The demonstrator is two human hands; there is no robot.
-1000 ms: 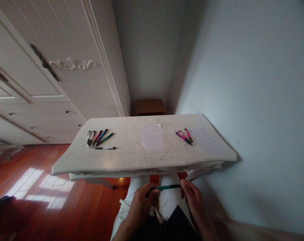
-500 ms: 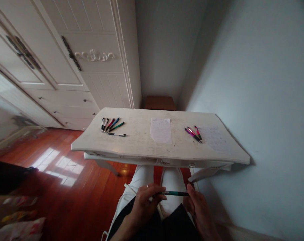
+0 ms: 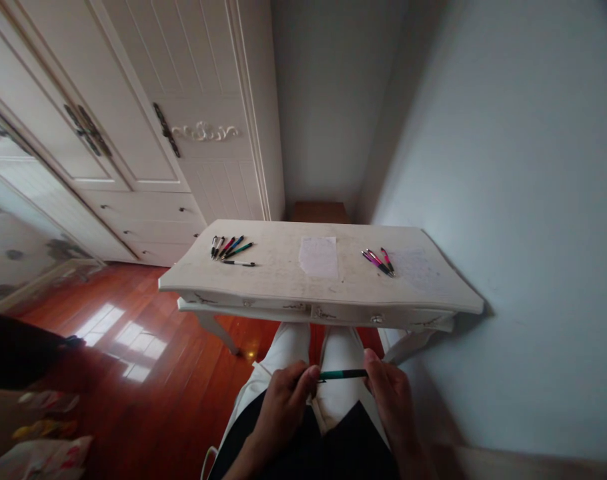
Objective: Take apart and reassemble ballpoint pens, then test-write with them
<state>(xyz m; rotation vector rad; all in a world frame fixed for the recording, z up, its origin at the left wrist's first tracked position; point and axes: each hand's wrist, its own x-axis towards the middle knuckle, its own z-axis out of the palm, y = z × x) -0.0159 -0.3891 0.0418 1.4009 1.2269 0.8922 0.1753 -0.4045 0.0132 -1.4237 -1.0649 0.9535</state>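
A green pen with a dark grip lies level between my two hands, above my lap and in front of the table. My left hand is closed on one end of it, thumb on top. The other, dark end is pinched in my right hand. Both tips of the pen are hidden by my fingers. On the white table a sheet of paper lies in the middle. Several pens are fanned out at the left, with a white and black pen in front of them.
Purple and pink pens lie at the table's right, beside a patch of handwriting. A white wardrobe stands behind at the left. The pale wall borders the right side. Plastic bags are at the lower left.
Both hands have shifted slightly, and the pen has moved up and to the left. My left thumb now presses over the pen's end. The view has tilted a little.
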